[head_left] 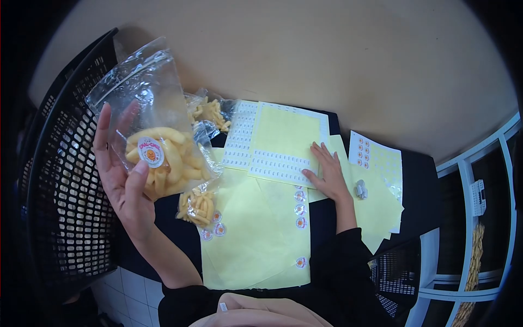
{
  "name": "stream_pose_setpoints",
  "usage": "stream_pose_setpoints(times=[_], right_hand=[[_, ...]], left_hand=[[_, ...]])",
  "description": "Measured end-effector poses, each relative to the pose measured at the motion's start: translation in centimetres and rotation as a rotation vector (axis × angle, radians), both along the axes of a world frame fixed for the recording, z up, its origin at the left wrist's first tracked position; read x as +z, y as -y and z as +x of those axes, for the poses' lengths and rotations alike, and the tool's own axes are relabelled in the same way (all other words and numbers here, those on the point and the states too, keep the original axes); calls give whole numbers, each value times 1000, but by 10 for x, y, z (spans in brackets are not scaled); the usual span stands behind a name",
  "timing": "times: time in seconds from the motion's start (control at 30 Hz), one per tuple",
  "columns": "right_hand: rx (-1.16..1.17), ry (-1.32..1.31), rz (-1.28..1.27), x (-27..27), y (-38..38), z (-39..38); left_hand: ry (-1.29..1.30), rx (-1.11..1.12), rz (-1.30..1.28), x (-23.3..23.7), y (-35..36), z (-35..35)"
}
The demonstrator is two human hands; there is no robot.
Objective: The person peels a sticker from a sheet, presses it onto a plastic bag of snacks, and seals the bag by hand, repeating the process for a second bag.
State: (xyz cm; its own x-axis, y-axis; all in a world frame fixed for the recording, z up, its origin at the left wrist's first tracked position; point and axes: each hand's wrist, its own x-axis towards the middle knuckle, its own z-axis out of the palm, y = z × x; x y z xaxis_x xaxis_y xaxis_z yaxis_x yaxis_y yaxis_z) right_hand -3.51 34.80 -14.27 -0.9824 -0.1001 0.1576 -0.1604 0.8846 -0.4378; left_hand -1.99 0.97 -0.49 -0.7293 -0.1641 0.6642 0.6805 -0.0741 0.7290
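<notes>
My left hand (pixel 128 188) grips a clear zip bag (pixel 163 109) of pale yellow stick snacks, raised at the left. On the bag's front is a round sticker (pixel 151 151), with my thumb against its lower edge. My right hand (pixel 328 175) lies with fingers spread on a sheet of small printed labels (pixel 280 163), whose middle is bare yellow backing. Below it, larger yellow backing sheets (pixel 256 229) carry a few round stickers (pixel 300 210) along their edges. A smaller snack bag (pixel 197 207) lies just below the raised bag.
A tall black perforated basket (pixel 81 191) stands at the left. More snack bags (pixel 212 115) lie near the wall. At the right are another sticker sheet (pixel 376 155), a crumpled silvery piece (pixel 360 189) and a white-framed rack (pixel 463 218). A dark basket (pixel 397 278) sits lower right.
</notes>
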Motion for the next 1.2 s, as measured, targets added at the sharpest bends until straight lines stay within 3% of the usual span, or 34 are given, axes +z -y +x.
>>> stream_pose_setpoints(times=[0.3, 0.6, 0.9, 1.07, 1.2], right_hand=[[61, -75, -52, -15, 2, -3], [-46, -211, -233, -21, 5, -8], [2, -360, -115, -22, 4, -8], [-34, -259, -185, -12, 5, -7], [-44, -215, -376, 13, 7, -6]], left_hand=[[24, 111, -107, -5, -10, -2], [-8, 144, -196, -5, -13, -3], [185, -153, -167, -9, -39, 0], [202, -210, -189, -8, -48, 5], [330, -511, -526, -7, -37, 4]])
